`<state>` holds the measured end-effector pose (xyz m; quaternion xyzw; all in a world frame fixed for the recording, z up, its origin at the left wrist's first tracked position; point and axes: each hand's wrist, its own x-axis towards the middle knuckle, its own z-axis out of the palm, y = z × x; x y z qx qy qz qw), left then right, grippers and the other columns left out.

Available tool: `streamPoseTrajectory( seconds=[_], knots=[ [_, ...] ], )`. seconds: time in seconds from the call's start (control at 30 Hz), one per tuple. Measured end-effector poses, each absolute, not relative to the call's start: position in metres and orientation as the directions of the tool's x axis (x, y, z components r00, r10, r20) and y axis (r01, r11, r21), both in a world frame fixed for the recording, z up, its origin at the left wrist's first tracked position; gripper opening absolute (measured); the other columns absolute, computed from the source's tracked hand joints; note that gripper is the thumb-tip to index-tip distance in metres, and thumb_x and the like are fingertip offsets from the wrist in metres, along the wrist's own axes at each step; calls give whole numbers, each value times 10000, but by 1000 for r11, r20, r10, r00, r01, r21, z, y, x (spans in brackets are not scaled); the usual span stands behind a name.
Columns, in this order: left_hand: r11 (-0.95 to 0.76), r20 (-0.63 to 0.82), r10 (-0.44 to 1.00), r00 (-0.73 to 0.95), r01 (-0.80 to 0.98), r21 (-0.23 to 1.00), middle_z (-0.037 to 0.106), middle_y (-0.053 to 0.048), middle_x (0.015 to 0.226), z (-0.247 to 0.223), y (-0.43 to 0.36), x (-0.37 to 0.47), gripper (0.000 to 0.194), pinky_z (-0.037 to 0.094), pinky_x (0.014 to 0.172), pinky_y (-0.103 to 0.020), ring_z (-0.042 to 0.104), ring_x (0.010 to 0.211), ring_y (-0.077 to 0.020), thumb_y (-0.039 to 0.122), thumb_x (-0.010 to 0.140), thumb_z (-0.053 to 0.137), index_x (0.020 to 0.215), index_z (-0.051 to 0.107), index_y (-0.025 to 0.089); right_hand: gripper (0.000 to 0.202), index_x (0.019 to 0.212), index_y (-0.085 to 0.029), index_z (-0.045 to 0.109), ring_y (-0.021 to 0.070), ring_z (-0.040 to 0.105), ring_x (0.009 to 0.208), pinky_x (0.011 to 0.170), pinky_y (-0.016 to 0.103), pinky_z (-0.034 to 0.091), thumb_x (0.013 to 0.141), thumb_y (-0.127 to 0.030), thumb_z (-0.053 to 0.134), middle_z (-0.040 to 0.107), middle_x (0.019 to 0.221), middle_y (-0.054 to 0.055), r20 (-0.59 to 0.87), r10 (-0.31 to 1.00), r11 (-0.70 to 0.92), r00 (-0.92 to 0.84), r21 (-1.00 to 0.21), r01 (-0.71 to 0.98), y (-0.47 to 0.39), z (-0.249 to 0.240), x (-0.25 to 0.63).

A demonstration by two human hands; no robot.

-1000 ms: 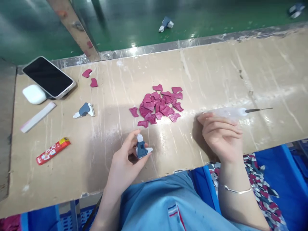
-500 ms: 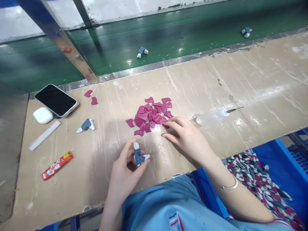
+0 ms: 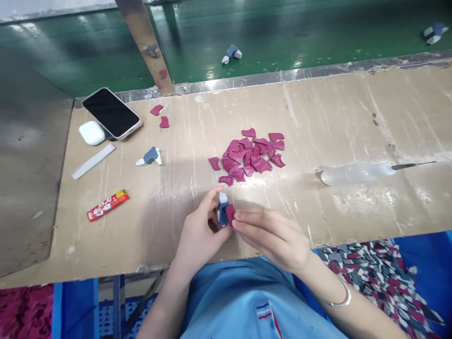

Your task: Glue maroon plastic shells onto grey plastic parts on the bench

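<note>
Between thumb and fingers, my left hand (image 3: 199, 235) grips a small blue-grey and white plastic part (image 3: 222, 212) near the table's front edge. My right hand (image 3: 275, 233) pinches a flat maroon piece (image 3: 230, 214) right against that part; whether it is seated in it I cannot tell. Just beyond both hands lies a loose pile of maroon pieces (image 3: 243, 157). Off to the left, another blue-grey and white part (image 3: 150, 156) rests on the table. A translucent bottle with a thin needle tip (image 3: 356, 173) lies on its side at the right.
At the left are a phone (image 3: 111, 113), a white earphone case (image 3: 92, 133), a pale strip (image 3: 93, 161) and a red packet (image 3: 108, 205). Behind the table, a green belt (image 3: 318, 42) carries similar parts. Blue bins of pieces (image 3: 374, 273) stand below the front edge.
My right hand has taken a maroon piece from the pile and brought it to the part in my left hand. The view has shifted; the belt parts appear farther right.
</note>
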<state>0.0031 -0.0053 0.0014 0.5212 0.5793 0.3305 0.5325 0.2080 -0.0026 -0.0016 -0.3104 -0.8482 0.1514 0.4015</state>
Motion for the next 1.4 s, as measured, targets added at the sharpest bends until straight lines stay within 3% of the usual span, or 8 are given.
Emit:
streamPoseTrajectory(
  seconds=[0.23, 0.4, 0.6, 0.77, 0.9, 1.2, 1.3, 1.4],
  knots=[
    [208, -238, 967, 89, 259, 943, 824, 41, 982, -5, -10, 3, 700, 575, 679, -215, 758, 730, -135, 139, 754, 695, 1437, 663, 284, 208, 1189, -129, 753, 235, 859, 1053, 879, 336, 750, 1128, -153, 556, 880, 1063, 126, 603, 648, 761, -465, -501, 412, 0, -9, 195],
    [225, -251, 964, 88, 233, 946, 842, 33, 1058, -6, -12, 2, 724, 620, 844, -231, 820, 882, -154, 76, 748, 719, 1434, 658, 298, 179, 1166, -169, 749, 224, 851, 992, 829, 345, 740, 1127, -180, 575, 874, 1025, 104, 576, 694, 720, -432, -563, 405, 0, -8, 190],
    [229, -200, 956, 215, -120, 966, 790, -60, 1409, 2, -16, -6, 689, 632, 1029, -267, 795, 1243, -197, 144, 914, 784, 1530, 537, 329, 184, 1201, -190, 740, 268, 824, 1118, 913, 401, 734, 1107, -176, 582, 871, 1113, 109, 583, 691, 723, -428, -565, 398, 3, -6, 193],
    [290, -236, 954, 186, -365, 884, 867, -21, 1099, 4, -12, 1, 460, 662, 918, -232, 848, 998, -156, 302, 992, 825, 1385, 586, 306, 343, 1279, -269, 646, 222, 816, 1160, 996, 400, 719, 1013, -52, 658, 856, 1157, 75, 471, 837, 526, -280, -834, 168, -4, -5, 188],
    [299, -266, 954, 142, -348, 888, 864, -20, 1010, 4, -10, 4, 497, 674, 856, -241, 854, 913, -167, 375, 947, 886, 1342, 598, 281, 367, 1264, -314, 608, 231, 812, 1175, 1009, 444, 719, 1004, -76, 707, 824, 1185, 62, 365, 920, 375, -140, -926, 50, -10, -15, 180],
    [337, -319, 940, 119, -199, 920, 860, -69, 1052, 2, -10, 1, 646, 712, 850, -329, 859, 934, -232, 551, 891, 902, 1394, 612, 270, 313, 1201, -313, 574, 236, 825, 1105, 960, 431, 727, 1024, -94, 710, 817, 1088, 45, 375, 921, 383, -105, -921, 73, -9, -21, 178],
    [288, -275, 957, 94, -172, 942, 867, -71, 1045, 0, -11, 0, 587, 712, 862, -324, 862, 954, -234, 490, 923, 886, 1410, 646, 266, 284, 1188, -310, 586, 229, 814, 1097, 975, 429, 722, 1033, -96, 692, 802, 1069, 42, 374, 921, 382, -111, -922, 64, -10, -21, 177],
    [182, -177, 982, 66, -70, 981, 870, -74, 1172, 1, -16, 2, 466, 700, 934, -312, 857, 1070, -231, 307, 988, 819, 1434, 689, 276, 262, 1241, -307, 621, 232, 789, 1120, 1004, 433, 707, 1044, -144, 680, 771, 1120, 62, 353, 929, 362, -114, -929, 76, -10, -18, 179]
  ],
)
